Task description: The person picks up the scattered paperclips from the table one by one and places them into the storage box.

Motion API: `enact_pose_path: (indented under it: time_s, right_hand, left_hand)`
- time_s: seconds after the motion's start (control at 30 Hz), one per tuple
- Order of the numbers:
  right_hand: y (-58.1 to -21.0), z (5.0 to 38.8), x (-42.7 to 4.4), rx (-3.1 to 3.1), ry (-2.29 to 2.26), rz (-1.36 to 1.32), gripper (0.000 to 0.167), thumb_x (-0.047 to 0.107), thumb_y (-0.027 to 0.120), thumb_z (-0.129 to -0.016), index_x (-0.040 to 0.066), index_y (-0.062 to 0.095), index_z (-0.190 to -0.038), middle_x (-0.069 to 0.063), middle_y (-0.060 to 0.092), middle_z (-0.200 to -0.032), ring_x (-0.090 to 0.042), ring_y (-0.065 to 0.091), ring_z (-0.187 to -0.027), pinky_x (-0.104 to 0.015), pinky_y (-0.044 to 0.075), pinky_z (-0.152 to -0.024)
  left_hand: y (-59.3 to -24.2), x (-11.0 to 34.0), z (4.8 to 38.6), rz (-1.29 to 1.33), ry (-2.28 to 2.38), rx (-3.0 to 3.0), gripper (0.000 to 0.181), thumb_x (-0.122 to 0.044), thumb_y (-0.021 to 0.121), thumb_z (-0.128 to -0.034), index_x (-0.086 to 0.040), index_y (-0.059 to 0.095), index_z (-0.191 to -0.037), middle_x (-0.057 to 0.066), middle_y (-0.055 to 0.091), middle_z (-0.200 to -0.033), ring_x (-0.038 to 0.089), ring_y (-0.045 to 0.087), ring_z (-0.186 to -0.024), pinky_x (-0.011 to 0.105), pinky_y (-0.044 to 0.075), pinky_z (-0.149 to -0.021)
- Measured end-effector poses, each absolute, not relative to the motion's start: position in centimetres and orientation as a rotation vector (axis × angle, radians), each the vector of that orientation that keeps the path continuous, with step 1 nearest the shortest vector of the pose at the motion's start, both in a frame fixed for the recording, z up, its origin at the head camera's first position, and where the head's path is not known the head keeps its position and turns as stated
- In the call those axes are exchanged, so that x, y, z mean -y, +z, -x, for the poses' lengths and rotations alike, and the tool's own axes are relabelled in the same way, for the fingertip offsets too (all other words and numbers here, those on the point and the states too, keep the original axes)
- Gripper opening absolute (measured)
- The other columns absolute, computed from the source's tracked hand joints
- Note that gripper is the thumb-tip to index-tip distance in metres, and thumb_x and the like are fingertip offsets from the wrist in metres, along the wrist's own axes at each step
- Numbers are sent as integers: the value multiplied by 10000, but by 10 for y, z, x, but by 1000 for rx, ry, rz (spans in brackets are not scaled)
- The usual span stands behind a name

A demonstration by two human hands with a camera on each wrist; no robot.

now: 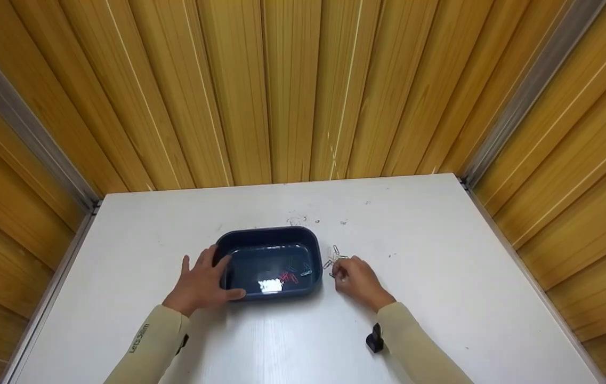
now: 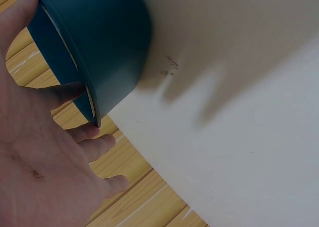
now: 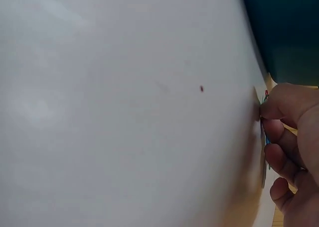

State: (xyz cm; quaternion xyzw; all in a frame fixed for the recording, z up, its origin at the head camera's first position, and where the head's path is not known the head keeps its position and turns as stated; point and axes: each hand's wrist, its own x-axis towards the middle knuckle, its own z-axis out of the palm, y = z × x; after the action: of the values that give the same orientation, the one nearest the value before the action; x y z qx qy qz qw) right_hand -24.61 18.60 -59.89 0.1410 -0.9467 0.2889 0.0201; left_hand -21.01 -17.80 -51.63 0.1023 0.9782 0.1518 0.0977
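A dark blue tray (image 1: 265,296) lies on the white table, with red, green and pale paper clips (image 1: 289,277) inside near its right front corner. My left hand (image 1: 199,282) rests on the tray's left end, fingers spread; in the left wrist view the hand (image 2: 45,152) has its thumb and a finger at the rim of the tray (image 2: 109,43). Right of the tray, my right hand (image 1: 358,280) is down at several loose paper clips (image 1: 328,264), thumb and forefinger pinching at a clip. In the right wrist view the hand's (image 3: 294,142) curled fingers partly hide the clips.
The white table (image 1: 414,229) reaches back to a yellow wood-patterned wall (image 1: 292,106), with similar walls left and right. Small dark marks (image 1: 297,220) dot the surface behind the tray. Grey metal posts (image 1: 537,80) stand at the back corners.
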Motion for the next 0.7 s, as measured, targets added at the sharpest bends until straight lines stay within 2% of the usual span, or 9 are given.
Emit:
enact_pose_path:
  time_s: [0.53,0.7]
  right_hand:
    - [-594,245,-189,2912,1076,-434,147,29,667,-783,170,676,-824,74,606,-798,-97,457,-773,-272,445,-754]
    - [-587,247,-187,2849,1091,-461,139,18,690,-769,139,678,-837,64,604,-781,-93,468,-767,-254,457,-721]
  left_hand:
    - [-519,178,212,-310,424,-2906,943,-637,686,-759,-101,394,-1478,231,203,-1580,428,219,-1454,707,45,-1131]
    - [-518,178,212,-311,424,-2902,939,-626,689,-765,-98,388,-1481,231,195,-1583,428,212,-1457,706,45,-1132]
